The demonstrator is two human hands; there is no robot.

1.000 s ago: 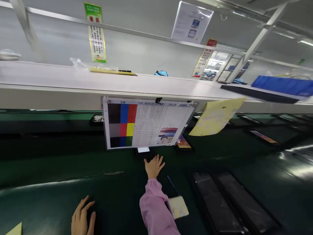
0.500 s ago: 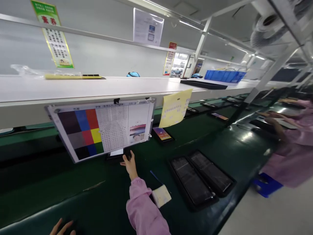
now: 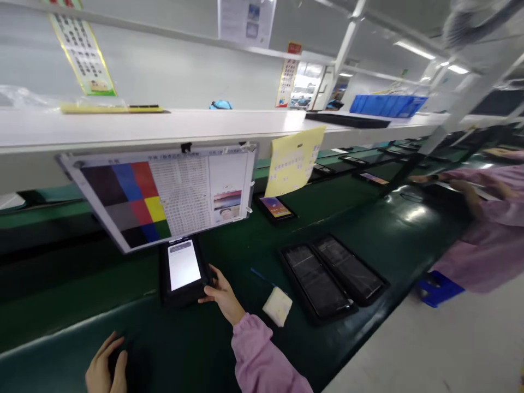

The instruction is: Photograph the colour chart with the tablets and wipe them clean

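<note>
A tablet in a thick black tray [image 3: 184,266] lies under the hanging chart, its screen lit white. My right hand [image 3: 223,295], in a pink sleeve, grips the tray's lower right corner, thumb on top and fingers round the side. To the lower left, my left hand [image 3: 107,363] hovers over or rests on the green bench, fingers apart and nothing in it. Right of my right hand are a whitish pad [image 3: 278,307] and a thin blue stick [image 3: 263,277].
Two dark tablets in black trays, one left [image 3: 317,281], one right [image 3: 350,267], lie side by side. A lit tablet [image 3: 275,207] sits beneath a yellow sheet [image 3: 295,161]. The colour chart [image 3: 164,196] hangs from the shelf edge. At right, a co-worker [image 3: 491,229] sits at the bench.
My right hand has taken hold of the tray and drawn the lit tablet out from under the chart, toward me. More of my left hand shows. The view has tilted down.
</note>
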